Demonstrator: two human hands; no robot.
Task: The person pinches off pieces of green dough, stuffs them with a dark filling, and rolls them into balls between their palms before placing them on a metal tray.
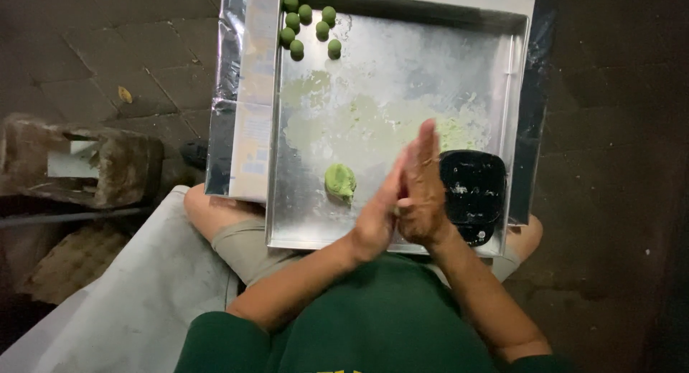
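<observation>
My left hand (378, 214) and my right hand (423, 190) are pressed palm to palm over the near part of a square metal tray (287, 201) resting on my lap. Whatever lies between the palms is hidden. A lump of green dough (340, 181) lies on the tray just left of my hands. Several small green dough balls (308, 23) sit grouped in the tray's far left corner. Pale green smears cover the tray's middle.
A black plastic container (471, 186) sits in the tray's near right corner, beside my right hand. A shiny foil-covered board (237, 93) lies under the tray's left side. A worn wooden stool (86, 161) stands on the paved floor at left; a pale cloth (143, 294) lies near left.
</observation>
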